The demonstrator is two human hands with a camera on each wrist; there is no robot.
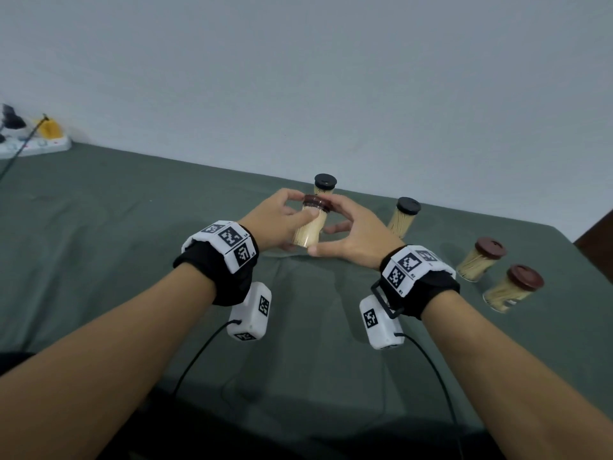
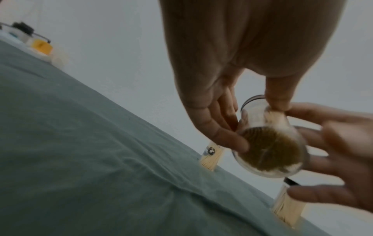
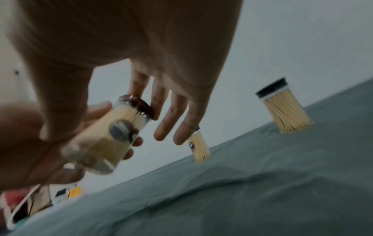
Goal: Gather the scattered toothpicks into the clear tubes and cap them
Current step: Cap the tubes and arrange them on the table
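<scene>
My left hand [image 1: 292, 214] grips a clear tube [image 1: 310, 232] packed with toothpicks, held tilted above the green cloth [image 1: 132, 247]. A brown cap [image 1: 316, 202] sits on the tube's top. My right hand [image 1: 345, 227] is beside the tube with its fingers spread; its index finger touches the cap's rim and its thumb lies near the tube's base. From the left wrist view I look at the tube's round bottom [image 2: 270, 151]. In the right wrist view the cap [image 3: 141, 107] rests against my index finger. No loose toothpicks show on the cloth.
Two black-capped full tubes [image 1: 325, 185] [image 1: 404, 217] stand behind my hands near the wall. Two brown-capped ones [image 1: 481, 260] [image 1: 512, 288] stand at the right near the cloth's edge. A white power strip [image 1: 36, 146] with plugs lies at the far left.
</scene>
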